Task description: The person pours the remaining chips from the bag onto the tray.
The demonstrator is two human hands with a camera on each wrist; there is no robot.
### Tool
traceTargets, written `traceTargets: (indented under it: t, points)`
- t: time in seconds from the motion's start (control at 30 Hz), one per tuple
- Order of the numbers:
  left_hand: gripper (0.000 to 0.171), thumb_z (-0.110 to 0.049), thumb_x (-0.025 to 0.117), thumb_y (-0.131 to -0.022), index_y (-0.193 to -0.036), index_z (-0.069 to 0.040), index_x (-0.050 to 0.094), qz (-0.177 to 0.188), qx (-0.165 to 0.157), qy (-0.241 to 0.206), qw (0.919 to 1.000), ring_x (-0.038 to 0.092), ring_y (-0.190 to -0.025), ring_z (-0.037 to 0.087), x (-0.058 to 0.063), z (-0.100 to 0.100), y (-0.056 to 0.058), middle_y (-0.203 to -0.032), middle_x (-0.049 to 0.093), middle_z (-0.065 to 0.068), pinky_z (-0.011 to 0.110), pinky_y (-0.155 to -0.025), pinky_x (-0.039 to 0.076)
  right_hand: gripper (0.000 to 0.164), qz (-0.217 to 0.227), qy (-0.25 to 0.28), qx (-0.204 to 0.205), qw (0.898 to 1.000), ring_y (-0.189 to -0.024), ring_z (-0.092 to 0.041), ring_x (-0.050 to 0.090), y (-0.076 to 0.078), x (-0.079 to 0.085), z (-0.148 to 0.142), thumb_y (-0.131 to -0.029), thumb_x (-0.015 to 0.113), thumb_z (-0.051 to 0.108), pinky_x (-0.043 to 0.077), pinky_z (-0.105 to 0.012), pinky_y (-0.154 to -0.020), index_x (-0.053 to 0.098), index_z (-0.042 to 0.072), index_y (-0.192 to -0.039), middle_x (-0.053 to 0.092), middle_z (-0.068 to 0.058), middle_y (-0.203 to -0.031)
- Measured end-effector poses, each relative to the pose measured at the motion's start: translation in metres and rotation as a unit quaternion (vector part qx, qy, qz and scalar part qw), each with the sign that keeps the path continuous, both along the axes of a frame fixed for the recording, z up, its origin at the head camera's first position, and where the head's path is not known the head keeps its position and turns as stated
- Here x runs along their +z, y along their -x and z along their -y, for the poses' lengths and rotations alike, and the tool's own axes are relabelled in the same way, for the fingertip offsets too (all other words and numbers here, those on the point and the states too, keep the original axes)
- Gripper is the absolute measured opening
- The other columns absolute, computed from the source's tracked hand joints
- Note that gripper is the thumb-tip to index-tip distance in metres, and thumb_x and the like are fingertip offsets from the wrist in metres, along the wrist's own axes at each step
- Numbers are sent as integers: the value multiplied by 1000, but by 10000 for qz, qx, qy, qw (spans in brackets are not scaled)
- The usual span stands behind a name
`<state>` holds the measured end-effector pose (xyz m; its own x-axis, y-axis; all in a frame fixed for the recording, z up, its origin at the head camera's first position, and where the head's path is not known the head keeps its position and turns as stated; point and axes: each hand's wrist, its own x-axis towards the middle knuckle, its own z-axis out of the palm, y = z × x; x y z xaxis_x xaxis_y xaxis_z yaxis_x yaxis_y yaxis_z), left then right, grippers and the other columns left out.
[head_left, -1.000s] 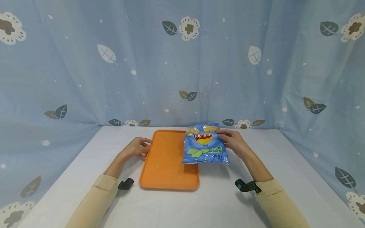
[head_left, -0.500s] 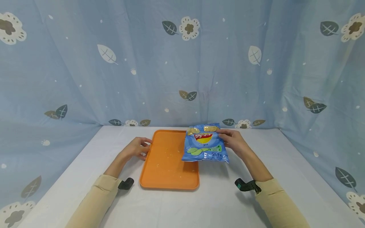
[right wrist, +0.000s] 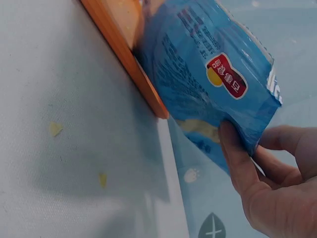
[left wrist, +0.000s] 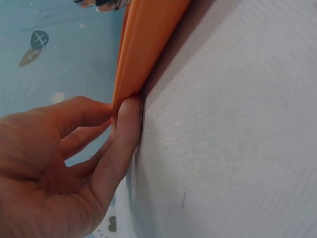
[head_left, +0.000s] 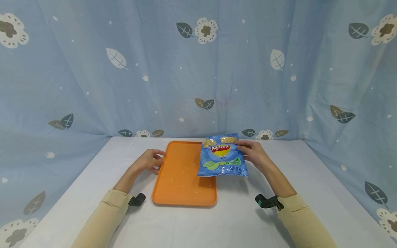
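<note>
Chip bag (head_left: 221, 160): blue, w/ Lay's on front; slanted, partly above R side of tray (head_left: 183, 187). Can't tell if they touch.
R hand (head_left: 253, 152): pinching bag near its top R edge, btwn thumb & fingers.
L hand (head_left: 150, 160): holding tray's L rim, thumb & fingertips on edge.
Tray: orange, on white table (head_left: 198, 225), btwn both hands.
Crumbs (head_left: 172, 179): tiny, on tray; also a couple of yellow bits (right wrist: 55, 129) on table, seen from R wrist.
Sleeves (head_left: 100, 217): tan, both arms, w/ small black gadgets (head_left: 137, 199) by wrists.
Curtain (head_left: 170, 79): blue, w/ leaves & flowers, back & sides of table.
</note>
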<state>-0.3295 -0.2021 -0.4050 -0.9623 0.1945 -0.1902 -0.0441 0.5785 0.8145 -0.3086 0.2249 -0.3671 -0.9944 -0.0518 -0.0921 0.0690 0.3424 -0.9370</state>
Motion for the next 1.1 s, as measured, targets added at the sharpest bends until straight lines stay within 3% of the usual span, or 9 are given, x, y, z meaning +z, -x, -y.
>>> traceTargets:
  t: [0.77,1.1]
  points:
    - [41,-4,58,-93,-134,-1,56,-20,-33,-35,10000,65,-78,18,0,-1,0,-111,59,20,35,-63,64,41,-170,-60,59,9998,-125,-34,56,0,5,3,-101,54,25,53,-41,-102,55,13,-140,44,-15,-151]
    - [40,-4,58,-93,-134,-2,57,-19,2,-24,10000,64,-79,18,0,-2,-1,-113,58,21,35,-63,64,41,-181,-196,151,9995,-127,-34,55,2,15,11,-101,54,26,52,-43,-103,55,13,-140,45,-15,-149]
